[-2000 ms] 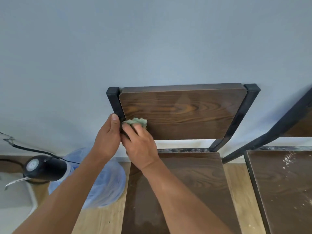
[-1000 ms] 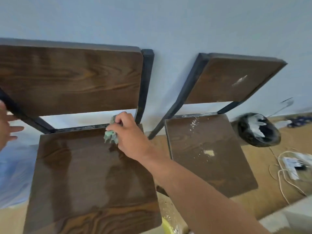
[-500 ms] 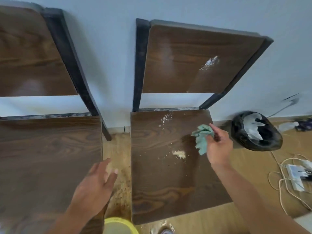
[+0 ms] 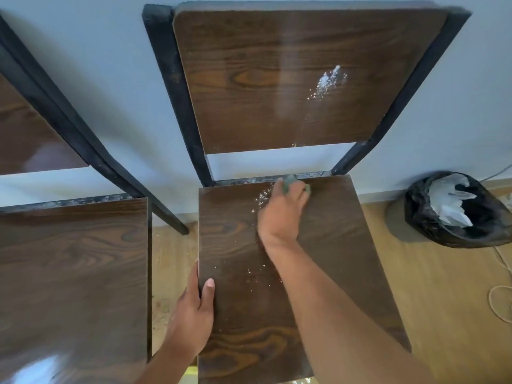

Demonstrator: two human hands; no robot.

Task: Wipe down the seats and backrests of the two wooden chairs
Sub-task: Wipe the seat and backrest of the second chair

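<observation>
Two dark wooden chairs with black metal frames stand against a pale wall. The right chair's seat (image 4: 332, 273) carries scattered white powder, and its backrest (image 4: 249, 106) has a white powder smear (image 4: 328, 81). My right hand (image 4: 279, 214) presses a green cloth (image 4: 289, 182) onto the back edge of that seat; the cloth is mostly hidden under my fingers. My left hand (image 4: 194, 311) grips the seat's left edge, thumb on top. The left chair's seat (image 4: 72, 273) and part of its backrest (image 4: 25, 134) look glossy.
A bin lined with a black bag (image 4: 454, 212), holding white paper, sits on the wooden floor right of the chair. A pale cable (image 4: 498, 300) lies on the floor at the far right. A narrow floor gap (image 4: 171, 261) separates the two seats.
My view shifted from the left chair to the right one. My right hand carried the cloth to the back edge of the right seat. My left hand took hold of that seat's left edge.
</observation>
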